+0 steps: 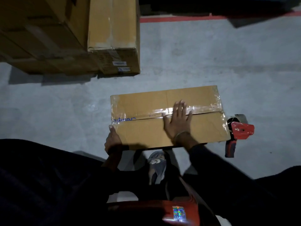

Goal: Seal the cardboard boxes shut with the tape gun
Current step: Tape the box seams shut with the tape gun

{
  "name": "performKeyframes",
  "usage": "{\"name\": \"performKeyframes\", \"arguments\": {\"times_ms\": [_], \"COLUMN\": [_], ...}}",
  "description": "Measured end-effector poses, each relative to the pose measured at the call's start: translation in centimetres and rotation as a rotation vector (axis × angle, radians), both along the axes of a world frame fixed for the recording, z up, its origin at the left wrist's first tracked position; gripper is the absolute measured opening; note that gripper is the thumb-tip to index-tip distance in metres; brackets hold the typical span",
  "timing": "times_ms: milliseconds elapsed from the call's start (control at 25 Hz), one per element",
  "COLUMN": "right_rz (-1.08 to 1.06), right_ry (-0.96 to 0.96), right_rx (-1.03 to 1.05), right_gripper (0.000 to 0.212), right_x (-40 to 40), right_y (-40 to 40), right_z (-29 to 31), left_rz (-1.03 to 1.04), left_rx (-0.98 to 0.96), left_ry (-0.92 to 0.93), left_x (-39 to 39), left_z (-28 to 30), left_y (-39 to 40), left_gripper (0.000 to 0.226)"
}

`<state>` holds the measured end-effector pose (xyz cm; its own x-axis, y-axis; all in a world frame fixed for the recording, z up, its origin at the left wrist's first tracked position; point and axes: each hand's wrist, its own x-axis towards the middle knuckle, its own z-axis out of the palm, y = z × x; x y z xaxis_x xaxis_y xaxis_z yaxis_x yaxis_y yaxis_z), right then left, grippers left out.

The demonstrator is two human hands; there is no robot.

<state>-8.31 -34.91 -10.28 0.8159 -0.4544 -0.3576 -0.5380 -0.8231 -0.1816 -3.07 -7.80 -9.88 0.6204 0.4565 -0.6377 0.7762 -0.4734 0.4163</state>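
Note:
A flat cardboard box (143, 132) lies on the grey floor in front of me, with clear tape along its centre seam. My right hand (178, 121) lies flat on the lid, fingers spread and pressing on the tape. At the box's near left corner, my left hand (113, 139) grips the edge with the thumb on top. The red tape gun (239, 131) rests on the floor just past the right end of the box, its dark handle pointing toward me. Neither hand touches it.
Large stacked cardboard boxes (112, 35) stand at the back left, one taped on top. A red floor line (175, 18) runs across the far side. My shoe (156, 165) and dark trouser legs fill the near foreground, with a red object (179, 212) at the bottom.

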Motion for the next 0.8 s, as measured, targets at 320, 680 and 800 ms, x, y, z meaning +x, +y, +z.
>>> {"name": "performKeyframes", "arguments": {"times_ms": [320,680,800], "right_rz": [0.442,-0.557,-0.673], "right_ry": [0.217,0.071,-0.059], "right_rx": [0.106,0.07,0.271], "right_gripper": [0.081,0.097,0.1], "right_x": [-0.1,-7.6,-7.6], "right_y": [1.9,-15.2,-16.1], "right_z": [3.6,5.6,2.6], "left_rz": [-0.098,-0.287,-0.255], "left_rx": [-0.062,-0.074,-0.047], "left_ry": [0.065,-0.009,-0.114], "left_x": [2.1,4.6,5.1], "left_z": [2.4,2.6,1.2], "left_y": [0.0,-2.1,-2.2], "left_gripper": [0.074,0.086,0.088]}}
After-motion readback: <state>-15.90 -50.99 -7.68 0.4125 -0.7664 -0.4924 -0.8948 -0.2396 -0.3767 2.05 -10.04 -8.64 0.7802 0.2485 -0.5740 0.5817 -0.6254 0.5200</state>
